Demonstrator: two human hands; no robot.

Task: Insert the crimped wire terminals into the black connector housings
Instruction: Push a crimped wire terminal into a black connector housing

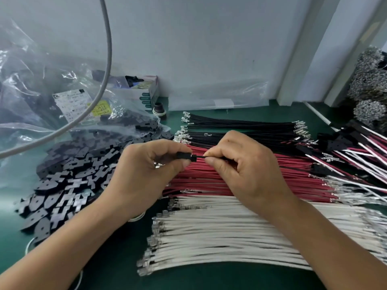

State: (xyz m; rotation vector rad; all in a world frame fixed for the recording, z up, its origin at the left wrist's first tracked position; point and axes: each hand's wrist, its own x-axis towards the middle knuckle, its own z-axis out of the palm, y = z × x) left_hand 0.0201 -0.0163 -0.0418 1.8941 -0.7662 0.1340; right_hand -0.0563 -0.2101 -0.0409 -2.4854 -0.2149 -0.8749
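My left hand [150,164] grips a small black connector housing [185,156] between thumb and fingers above the wire piles. My right hand [240,164] pinches a black wire [200,157] whose end meets the housing's right side; the terminal itself is hidden. Below the hands lie rows of black wires [240,126], red wires [209,181] and white wires [230,233], all with metal crimped terminals at their ends. A heap of loose black housings [69,181] spreads out at the left.
A clear plastic bag [41,84] with labels and a grey cable [106,59] sit at the back left, next to a small box [144,93]. Finished assemblies [356,151] lie at the right, below bundles of terminals [370,84]. The mat is green [209,277].
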